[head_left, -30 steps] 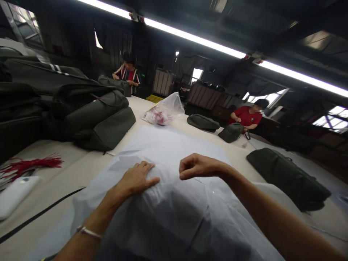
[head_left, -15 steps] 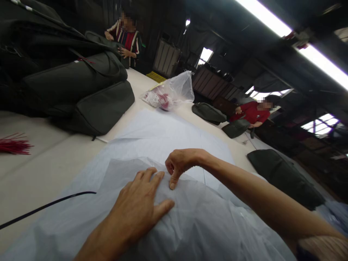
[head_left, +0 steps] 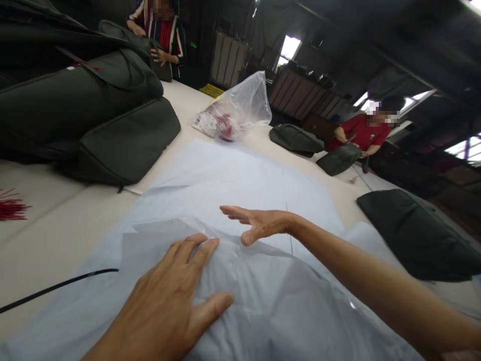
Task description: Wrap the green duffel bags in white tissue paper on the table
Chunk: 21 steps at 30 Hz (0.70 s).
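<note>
A wrinkled, translucent plastic bag spreads in front of me over pale bluish-white sheets; dark shapes show faintly through it, too blurred to name. My left hand rests flat on the plastic, fingers stretched forward and thumb spread to the right. Just beyond it, my right hand hovers at the plastic's far edge. Its fingers point left, with the thumb apart beneath them and nothing held.
Dark green bags are piled at left, near red strands and a black strip. A clear bag with red and white items stands ahead. Another dark bag lies right. Two co-workers handle bags across the table.
My right hand has opened out of its pinch and lifted off the plastic. My left hand stays spread on it. The view has shifted slightly.
</note>
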Each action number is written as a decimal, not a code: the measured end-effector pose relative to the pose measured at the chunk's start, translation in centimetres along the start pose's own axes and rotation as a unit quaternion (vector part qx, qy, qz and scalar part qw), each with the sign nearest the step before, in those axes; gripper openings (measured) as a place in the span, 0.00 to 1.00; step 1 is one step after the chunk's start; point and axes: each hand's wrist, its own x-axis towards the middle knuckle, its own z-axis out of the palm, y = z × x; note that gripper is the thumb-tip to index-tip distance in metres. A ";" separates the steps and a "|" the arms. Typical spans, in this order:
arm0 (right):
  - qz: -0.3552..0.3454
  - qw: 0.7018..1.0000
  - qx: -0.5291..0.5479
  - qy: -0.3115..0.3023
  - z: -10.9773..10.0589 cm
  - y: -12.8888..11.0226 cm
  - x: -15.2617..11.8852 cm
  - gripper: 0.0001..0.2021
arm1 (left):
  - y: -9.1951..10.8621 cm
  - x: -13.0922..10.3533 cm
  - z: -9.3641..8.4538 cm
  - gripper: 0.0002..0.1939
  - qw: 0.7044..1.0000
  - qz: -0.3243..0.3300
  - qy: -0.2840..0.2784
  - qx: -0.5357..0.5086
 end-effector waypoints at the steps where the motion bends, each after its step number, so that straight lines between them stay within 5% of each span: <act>1: 0.012 0.999 0.013 -0.028 0.7 0.2 0.5 0.56 | -0.1 0.0 0.0 0.34 1.000 0.004 0.004 0.000; 4: 0.073 0.990 0.068 -0.102 1.5 1.5 1.6 0.50 | 0.0 0.1 -0.3 0.34 1.000 0.006 0.006 -0.002; 7: 0.139 0.990 0.027 -0.015 0.6 2.6 0.8 0.48 | 0.4 0.5 -0.6 0.34 1.000 -0.002 -0.010 -0.005; 10: 0.119 0.988 -0.006 0.096 0.2 1.9 -1.6 0.44 | 0.8 1.4 -0.9 0.32 0.999 -0.010 -0.041 0.005; 12: 0.087 0.993 -0.004 0.078 1.0 0.9 -3.0 0.39 | 1.1 1.9 -1.5 0.33 0.999 0.000 -0.045 0.024; 14: 0.089 0.993 -0.035 0.064 2.0 0.0 -4.2 0.36 | 1.6 1.6 -2.5 0.36 0.998 0.031 0.020 0.049; 17: 0.078 0.977 -0.063 0.187 1.9 0.0 -6.5 0.34 | 2.9 -2.0 -4.0 0.33 0.976 0.049 0.208 0.032; 19: 0.057 0.964 -0.015 0.259 0.8 1.0 -8.8 0.35 | 3.9 -6.5 -3.6 0.22 0.966 0.018 0.255 -0.050; 21: 0.087 0.964 0.033 0.247 -0.2 2.4 -11.3 0.36 | 4.8 -11.7 -1.2 0.19 0.978 -0.050 0.101 -0.178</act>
